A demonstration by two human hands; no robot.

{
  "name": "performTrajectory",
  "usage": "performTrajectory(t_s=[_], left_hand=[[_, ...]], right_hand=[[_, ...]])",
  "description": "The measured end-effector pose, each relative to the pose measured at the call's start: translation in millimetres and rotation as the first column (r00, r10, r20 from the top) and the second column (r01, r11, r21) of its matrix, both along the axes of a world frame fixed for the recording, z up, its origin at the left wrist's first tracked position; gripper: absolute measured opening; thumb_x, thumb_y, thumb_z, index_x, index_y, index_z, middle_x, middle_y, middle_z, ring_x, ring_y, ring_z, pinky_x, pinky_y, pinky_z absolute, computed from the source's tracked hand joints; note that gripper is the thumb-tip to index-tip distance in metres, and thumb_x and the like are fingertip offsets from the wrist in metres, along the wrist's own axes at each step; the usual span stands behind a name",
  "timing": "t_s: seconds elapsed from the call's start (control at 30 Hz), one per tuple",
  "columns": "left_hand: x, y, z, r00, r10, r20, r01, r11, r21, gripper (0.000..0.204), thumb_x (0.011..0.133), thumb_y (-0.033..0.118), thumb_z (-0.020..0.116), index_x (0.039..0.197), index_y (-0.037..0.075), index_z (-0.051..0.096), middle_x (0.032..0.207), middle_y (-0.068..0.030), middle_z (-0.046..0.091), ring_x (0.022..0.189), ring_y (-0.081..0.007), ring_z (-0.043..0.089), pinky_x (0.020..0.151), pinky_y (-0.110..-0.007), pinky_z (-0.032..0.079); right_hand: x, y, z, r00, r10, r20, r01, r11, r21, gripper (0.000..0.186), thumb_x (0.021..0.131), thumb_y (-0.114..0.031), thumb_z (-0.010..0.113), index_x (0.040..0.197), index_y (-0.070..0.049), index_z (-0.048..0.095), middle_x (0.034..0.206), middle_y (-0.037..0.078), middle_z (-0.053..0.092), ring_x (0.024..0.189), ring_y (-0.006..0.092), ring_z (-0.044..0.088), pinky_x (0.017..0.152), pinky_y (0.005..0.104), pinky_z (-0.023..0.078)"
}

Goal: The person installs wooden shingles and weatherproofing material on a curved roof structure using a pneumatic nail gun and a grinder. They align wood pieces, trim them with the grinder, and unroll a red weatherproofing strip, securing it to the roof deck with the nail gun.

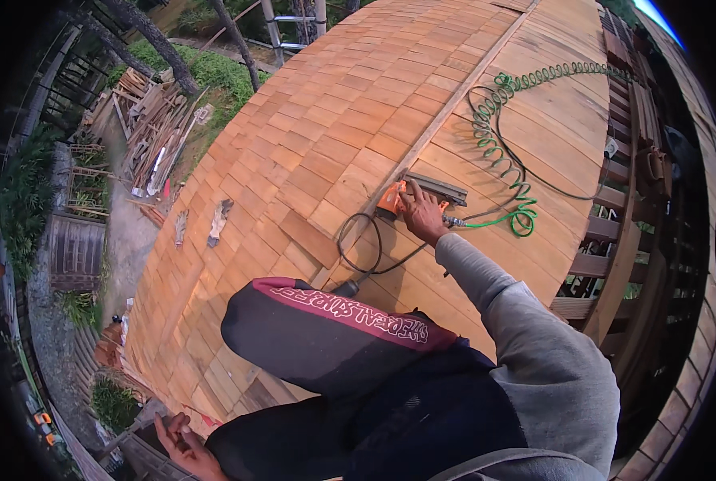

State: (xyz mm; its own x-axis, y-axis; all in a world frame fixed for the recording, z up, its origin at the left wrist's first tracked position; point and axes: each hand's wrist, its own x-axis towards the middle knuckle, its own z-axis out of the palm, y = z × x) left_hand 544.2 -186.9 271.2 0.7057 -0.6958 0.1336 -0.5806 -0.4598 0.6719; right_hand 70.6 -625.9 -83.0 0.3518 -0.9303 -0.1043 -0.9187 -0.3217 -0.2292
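Note:
My right hand (424, 213) is wrapped over an orange and black air nailer (390, 199), its dark magazine (438, 187) pointing right. The nailer rests on the wooden shingle roof beside a long straight wooden strip (454, 104). A coiled green air hose (490, 128) joins the nailer at its fitting near my wrist. At the lower left, beside my bent leg, my left hand (186, 446) is held with its fingers apart and loosely bent, nothing in it. Near my knee lies a loose shingle (310, 239).
Two worn gloves (220, 223) lie on the shingles (326, 152) to the left. A dark cable (380, 248) loops by my knee. Right of the boards is an open slatted frame (606, 240). Beyond the roof's left edge, a timber pile (153, 120) lies far below; a ladder (274, 32) stands behind.

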Motion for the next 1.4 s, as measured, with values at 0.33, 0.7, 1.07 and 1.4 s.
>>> performTrajectory(t_s=[0.33,0.7,1.07,1.4], left_hand=[[-0.3,13.9,-7.9,0.995,-0.062,-0.073,0.064,0.997,0.036,0.055,0.106,0.017,0.061,0.154,-0.003,0.045,0.115,-0.0141,0.067,0.11,-0.0226,0.062,0.102,-0.036,0.047],[30.8,-115.2,26.2,0.921,-0.382,-0.081,0.39,0.893,0.226,0.051,0.099,0.011,0.066,0.146,-0.002,0.054,0.116,-0.0147,0.069,0.11,-0.0246,0.065,0.102,-0.039,0.048],[-77.2,-223.5,-262.7,0.507,-0.644,-0.573,0.857,0.304,0.417,0.045,0.09,0.005,0.074,0.132,0.0,0.06,0.115,-0.015,0.07,0.107,-0.0292,0.068,0.096,-0.037,0.053],[-128.2,-226.3,-292.5,0.428,-0.64,-0.638,0.902,0.255,0.349,0.044,0.088,0.005,0.074,0.129,0.001,0.059,0.111,-0.0126,0.068,0.104,-0.0256,0.068,0.093,-0.036,0.054]], right_hand=[[71.9,116.8,40.2,0.837,0.382,0.392,-0.485,0.849,0.209,0.059,0.091,-0.018,0.072,0.147,-0.009,0.053,0.157,0.024,0.042,0.139,0.0413,0.049,0.114,0.0514,0.041],[-161.0,232.9,69.9,0.901,0.434,-0.013,-0.388,0.818,0.424,0.082,0.096,-0.05,0.065,0.161,-0.009,0.036,0.168,0.021,0.028,0.158,0.0375,0.022,0.13,0.0562,0.014],[-199.1,251.7,72.6,0.859,0.507,0.072,-0.504,0.81,0.3,0.093,0.096,-0.068,0.052,0.167,-0.014,0.025,0.176,0.013,0.014,0.162,0.0348,0.011,0.129,0.0597,0.007],[-209.8,263.3,66.0,0.878,0.476,0.036,-0.47,0.849,0.242,0.086,0.097,-0.065,0.05,0.166,-0.017,0.029,0.175,0.014,0.019,0.161,0.0353,0.015,0.128,0.0624,0.008]])
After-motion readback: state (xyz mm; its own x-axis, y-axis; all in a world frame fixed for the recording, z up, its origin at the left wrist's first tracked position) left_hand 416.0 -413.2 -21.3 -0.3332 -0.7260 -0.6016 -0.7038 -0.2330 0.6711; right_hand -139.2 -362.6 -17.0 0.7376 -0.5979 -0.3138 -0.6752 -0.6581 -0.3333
